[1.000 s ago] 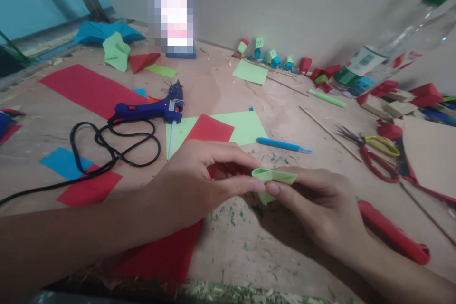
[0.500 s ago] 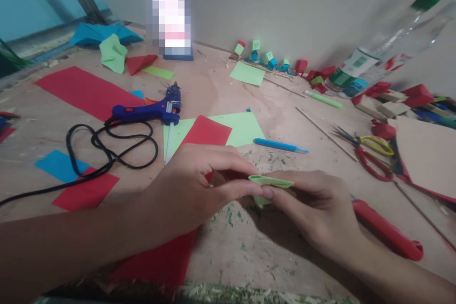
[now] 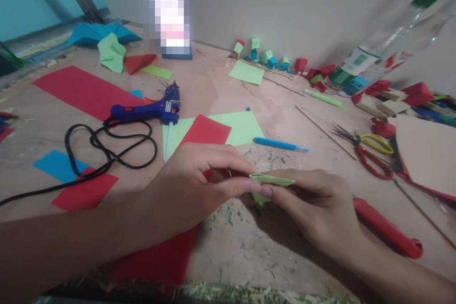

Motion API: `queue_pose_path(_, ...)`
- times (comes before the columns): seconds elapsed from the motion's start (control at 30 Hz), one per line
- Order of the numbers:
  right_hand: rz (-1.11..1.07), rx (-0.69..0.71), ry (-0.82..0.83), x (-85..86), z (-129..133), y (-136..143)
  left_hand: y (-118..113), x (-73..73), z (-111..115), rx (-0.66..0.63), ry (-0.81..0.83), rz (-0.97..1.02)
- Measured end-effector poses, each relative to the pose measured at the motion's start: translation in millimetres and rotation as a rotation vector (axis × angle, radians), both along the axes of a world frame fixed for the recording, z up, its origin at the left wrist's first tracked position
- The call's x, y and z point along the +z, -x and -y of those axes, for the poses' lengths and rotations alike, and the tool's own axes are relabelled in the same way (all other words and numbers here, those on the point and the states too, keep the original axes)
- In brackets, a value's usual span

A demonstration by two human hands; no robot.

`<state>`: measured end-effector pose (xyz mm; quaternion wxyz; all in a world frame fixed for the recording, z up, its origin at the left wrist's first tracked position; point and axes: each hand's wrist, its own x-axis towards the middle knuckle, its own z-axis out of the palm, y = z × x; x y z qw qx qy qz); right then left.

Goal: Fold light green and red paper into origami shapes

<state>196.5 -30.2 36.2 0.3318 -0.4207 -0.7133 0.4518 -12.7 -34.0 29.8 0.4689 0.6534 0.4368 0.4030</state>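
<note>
Small folded strip of green paper [image 3: 272, 180] sits between the two hands, lifted over the table [image 3: 217, 88] at centre front. Left hand [image 3: 210, 171] pinches its left end, thumb beneath and fingers above; right hand [image 3: 320, 199] pinches it near the middle, thumb close to the other thumb. Both grips narrow. A loop of fold shows at the left end; the rest is partly covered by fingers. Likely trouble: uneven pressure from the thumbs could set the crease crooked, or a loosened pinch could let the fold spring apart. Glue gun [image 3: 142, 111] shows a small red light, so its nozzle may be hot; a left forearm catching the black cord [image 3: 154, 145] could drag it. Red handle [image 3: 388, 228] lies just beside the right wrist, its far end hidden, so a swing outward could knock it. Near edge of the table is lined with shavings [image 3: 221, 292]; a red sheet [image 3: 160, 261] under the left forearm reaches close to that edge and could be swept off. Most room lies forward, past the blue pen [image 3: 280, 144], toward the small figures [image 3: 270, 58]; scissors [image 3: 374, 152] crowd the right.
</note>
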Motion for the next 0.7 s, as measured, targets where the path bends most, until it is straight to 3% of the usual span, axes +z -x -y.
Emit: queue_pose_path(0.7, -0.005, -0.041, -0.042, 0.9, -0.4, 1.4, 1.4, 4.2, 2.0, 0.002, -0.077, -0.037)
